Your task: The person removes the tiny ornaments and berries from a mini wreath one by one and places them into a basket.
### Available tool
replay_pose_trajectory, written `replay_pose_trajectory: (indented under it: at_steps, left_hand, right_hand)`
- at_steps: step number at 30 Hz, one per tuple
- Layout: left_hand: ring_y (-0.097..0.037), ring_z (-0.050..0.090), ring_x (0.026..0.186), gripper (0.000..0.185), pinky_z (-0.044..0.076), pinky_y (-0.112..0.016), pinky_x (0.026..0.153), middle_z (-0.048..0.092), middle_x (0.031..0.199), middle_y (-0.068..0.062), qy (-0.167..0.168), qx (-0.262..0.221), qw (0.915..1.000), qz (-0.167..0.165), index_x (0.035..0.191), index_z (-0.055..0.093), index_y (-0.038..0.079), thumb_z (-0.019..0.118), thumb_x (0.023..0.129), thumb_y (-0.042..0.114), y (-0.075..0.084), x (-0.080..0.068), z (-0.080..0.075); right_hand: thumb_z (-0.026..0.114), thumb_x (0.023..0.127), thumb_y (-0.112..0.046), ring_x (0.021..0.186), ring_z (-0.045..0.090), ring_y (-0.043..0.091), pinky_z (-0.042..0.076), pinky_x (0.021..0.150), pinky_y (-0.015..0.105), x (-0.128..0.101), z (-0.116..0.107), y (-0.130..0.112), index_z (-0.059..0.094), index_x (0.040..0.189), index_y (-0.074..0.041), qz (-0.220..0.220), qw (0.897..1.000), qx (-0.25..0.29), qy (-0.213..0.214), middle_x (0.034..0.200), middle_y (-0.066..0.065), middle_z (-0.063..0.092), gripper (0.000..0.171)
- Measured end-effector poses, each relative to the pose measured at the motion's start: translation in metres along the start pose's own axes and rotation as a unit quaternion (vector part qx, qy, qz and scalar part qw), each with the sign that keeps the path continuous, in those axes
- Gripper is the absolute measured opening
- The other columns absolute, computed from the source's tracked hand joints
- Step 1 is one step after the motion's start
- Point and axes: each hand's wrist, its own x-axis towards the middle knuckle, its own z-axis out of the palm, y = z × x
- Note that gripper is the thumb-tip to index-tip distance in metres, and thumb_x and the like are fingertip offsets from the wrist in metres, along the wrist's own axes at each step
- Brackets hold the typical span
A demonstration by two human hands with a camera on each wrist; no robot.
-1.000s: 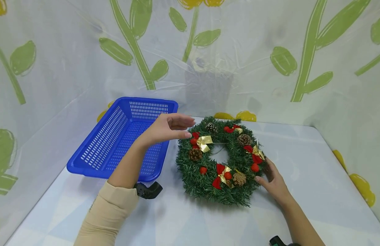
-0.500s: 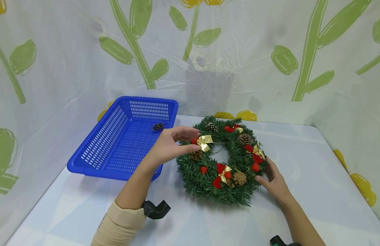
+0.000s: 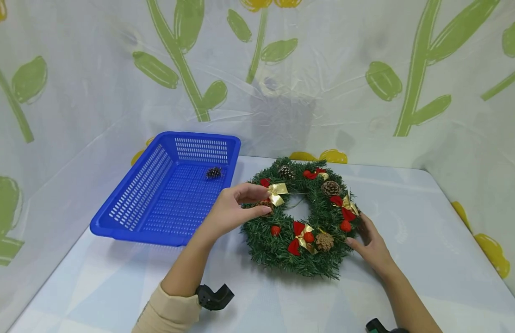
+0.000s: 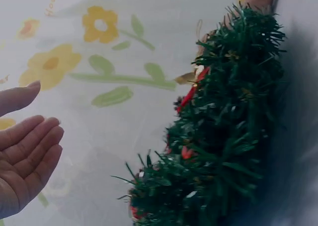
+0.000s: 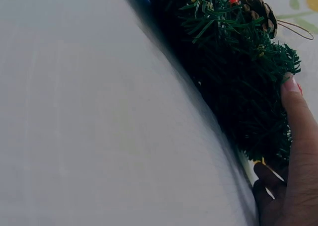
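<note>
A green Christmas wreath lies on the table, decorated with red bows, gold ribbons, red berries and pinecones. My left hand hovers over its left side near a gold bow and a brown pinecone. Nothing sits between its thumb and fingers; in the left wrist view this hand shows extended fingers, apart from the greenery. At the wreath's right edge, my right hand grips it. The right wrist view has the thumb against the branches, with the other fingers curled low at the outer side.
A blue perforated plastic basket stands left of the wreath. One dark pinecone lies inside it, near the right wall. Flower-patterned sheeting rises behind and beside the table.
My left hand has drawn back from the wreath's upper left, down and slightly right. That uncovers the pinecone in the basket. The right hand and wreath stay put.
</note>
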Motion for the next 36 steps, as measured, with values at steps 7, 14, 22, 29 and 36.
replay_pose_trajectory:
  at_steps: [7,14,22,29,36]
  left_hand:
    - [-0.032,0.061,0.107,0.036,0.046,-0.05,0.094,0.066,0.114,-0.014,-0.001,-0.024,0.9997,-0.006,0.113,0.065,0.008,0.076,0.08,0.019,-0.012,-0.006,0.007]
    - [-0.03,0.061,0.106,0.036,0.046,-0.051,0.093,0.067,0.113,-0.013,0.0,-0.016,0.9997,-0.016,0.112,0.066,0.009,0.077,0.079,0.019,-0.02,-0.007,0.017]
    - [-0.027,0.063,0.103,0.034,0.052,-0.038,0.085,0.068,0.109,-0.007,0.019,0.008,0.9994,-0.027,0.111,0.066,0.01,0.076,0.08,0.02,-0.023,-0.008,0.028]
    - [-0.026,0.064,0.101,0.031,0.051,-0.043,0.087,0.069,0.107,-0.008,0.02,0.023,0.9993,-0.023,0.109,0.067,0.009,0.076,0.081,0.018,-0.032,-0.007,0.036]
    - [-0.017,0.065,0.096,0.033,0.053,-0.031,0.082,0.07,0.105,-0.004,0.004,0.063,0.9979,-0.013,0.109,0.069,0.009,0.076,0.081,0.023,-0.043,-0.006,0.046]
  right_hand:
    - [0.06,0.09,-0.004,0.131,0.016,0.058,0.022,0.091,-0.004,0.0,0.001,0.0,0.003,0.149,0.004,0.003,1.0,0.001,0.001,0.147,0.04,0.013,0.082]
    - [0.059,0.09,-0.003,0.131,0.016,0.059,0.022,0.092,-0.004,0.0,0.002,-0.001,0.003,0.148,0.007,-0.001,1.0,0.008,-0.002,0.146,0.041,0.014,0.081]
    - [0.059,0.09,-0.002,0.131,0.015,0.059,0.022,0.092,-0.004,0.0,0.001,-0.002,0.003,0.149,0.005,-0.005,1.0,0.009,-0.003,0.147,0.04,0.011,0.082]
    - [0.059,0.09,-0.002,0.13,0.015,0.059,0.022,0.092,-0.004,-0.001,0.002,-0.002,0.003,0.148,0.007,-0.005,1.0,0.011,-0.004,0.147,0.041,0.012,0.081]
    - [0.059,0.091,-0.005,0.132,0.016,0.057,0.022,0.091,-0.004,-0.001,0.001,-0.002,0.003,0.15,0.003,0.0,1.0,0.004,-0.002,0.148,0.039,0.013,0.082]
